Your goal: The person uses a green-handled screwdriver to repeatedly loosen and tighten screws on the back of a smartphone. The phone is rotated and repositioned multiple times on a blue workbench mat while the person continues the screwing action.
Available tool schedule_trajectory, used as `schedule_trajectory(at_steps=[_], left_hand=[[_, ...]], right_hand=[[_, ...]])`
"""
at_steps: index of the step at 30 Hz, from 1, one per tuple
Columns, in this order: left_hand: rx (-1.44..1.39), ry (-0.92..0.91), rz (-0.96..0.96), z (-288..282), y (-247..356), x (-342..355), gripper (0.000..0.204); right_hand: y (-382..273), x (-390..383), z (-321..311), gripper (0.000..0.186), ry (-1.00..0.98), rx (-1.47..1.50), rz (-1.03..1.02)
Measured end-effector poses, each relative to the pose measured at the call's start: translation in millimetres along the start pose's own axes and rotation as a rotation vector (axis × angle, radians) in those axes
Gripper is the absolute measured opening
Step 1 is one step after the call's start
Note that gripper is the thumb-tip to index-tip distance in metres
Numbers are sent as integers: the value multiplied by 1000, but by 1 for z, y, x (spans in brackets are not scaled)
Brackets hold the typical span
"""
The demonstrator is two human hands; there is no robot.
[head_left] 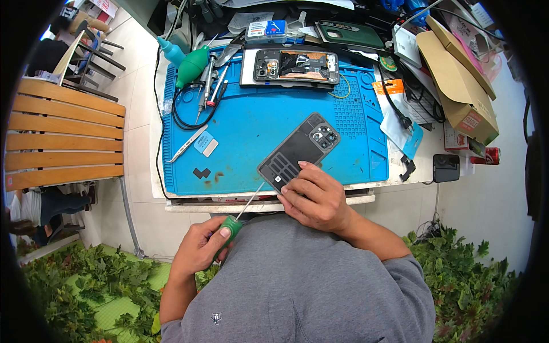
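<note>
The left hand (201,244) is closed around a green screwdriver (233,222). The right hand (318,198) grips the low end of a dark phone (296,144) over the front of the blue mat (240,128). The two hands are apart. The screwdriver's tip is right by the phone's bottom edge.

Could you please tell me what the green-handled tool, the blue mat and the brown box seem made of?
Tool: glossy handle, probably plastic, given its highlights; silvery shaft, apparently metal. Mat: matte, likely silicone or rubber, judging by its moulded grid and ridges. Box: dull cardboard, it seems, from its stiff folded flaps.
</note>
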State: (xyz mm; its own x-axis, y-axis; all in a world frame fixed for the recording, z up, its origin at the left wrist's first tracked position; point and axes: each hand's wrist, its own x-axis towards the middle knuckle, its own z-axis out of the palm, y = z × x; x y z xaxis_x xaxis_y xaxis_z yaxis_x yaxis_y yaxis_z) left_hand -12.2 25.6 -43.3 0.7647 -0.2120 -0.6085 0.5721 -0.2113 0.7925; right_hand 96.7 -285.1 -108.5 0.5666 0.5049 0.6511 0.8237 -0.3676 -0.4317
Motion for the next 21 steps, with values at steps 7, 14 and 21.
schedule_trajectory(at_steps=[7, 14, 21], left_hand=[[55, -26, -7, 2, 0, -1, 36], [21, 18, -22, 7, 7, -3, 37], [-1, 40, -21, 8, 6, -5, 38]], right_hand=[[0, 0, 0, 20, 15, -9, -5], [0, 0, 0, 20, 18, -11, -2], [0, -1, 0, 20, 21, -15, -4]])
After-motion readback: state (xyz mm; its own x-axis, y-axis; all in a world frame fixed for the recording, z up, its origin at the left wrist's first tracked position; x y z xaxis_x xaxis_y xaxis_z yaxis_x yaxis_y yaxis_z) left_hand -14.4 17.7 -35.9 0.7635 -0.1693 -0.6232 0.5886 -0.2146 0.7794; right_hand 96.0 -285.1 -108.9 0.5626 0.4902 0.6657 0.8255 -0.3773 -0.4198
